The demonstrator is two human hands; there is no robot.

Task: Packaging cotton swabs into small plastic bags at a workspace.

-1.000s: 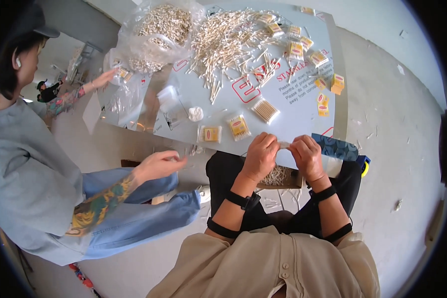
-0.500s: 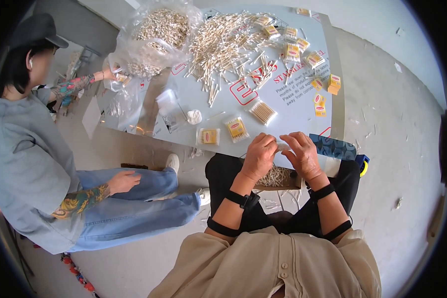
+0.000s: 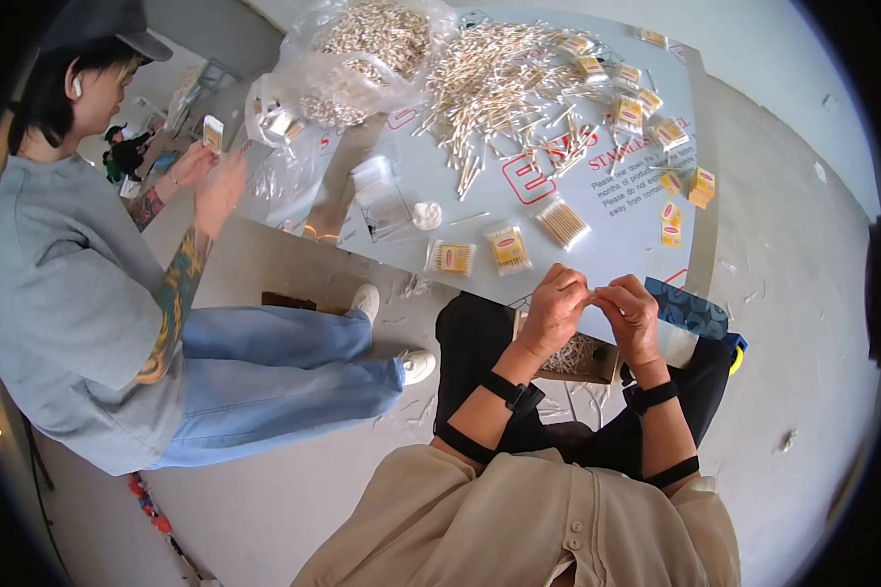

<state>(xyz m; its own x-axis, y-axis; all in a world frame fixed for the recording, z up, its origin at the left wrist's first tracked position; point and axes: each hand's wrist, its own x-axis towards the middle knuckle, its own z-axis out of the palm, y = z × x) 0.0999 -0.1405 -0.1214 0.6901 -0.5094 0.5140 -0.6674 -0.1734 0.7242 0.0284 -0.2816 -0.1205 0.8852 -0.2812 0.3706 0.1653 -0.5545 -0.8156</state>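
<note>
My left hand [image 3: 556, 305] and my right hand [image 3: 630, 319] meet over the table's near edge, fingertips pinched close together. Whatever lies between them is mostly hidden, and I cannot make it out. Just beyond my left hand is a clear packet of cotton swabs [image 3: 564, 225] with no yellow label visible. Two packets with yellow labels, a left one [image 3: 450, 257] and a right one [image 3: 508, 249], lie beside it. Under my hands, a cardboard box [image 3: 589, 364] holding thin pale sticks sits between my knees.
Loose cotton swabs [image 3: 504, 83] cover the table's far part, beside a big plastic bag of swabs [image 3: 377, 44]. Labelled packets [image 3: 628, 115] and yellow cards [image 3: 672, 223] lie right. Clear bags [image 3: 374, 186] rest left. A co-worker [image 3: 78, 284] stands left, holding a small packet [image 3: 212, 133].
My view has shifted, so the table appears farther right. My fingers have drawn closer together in a pinch. The co-worker has lifted a small packet off the table, both hands now raised together.
</note>
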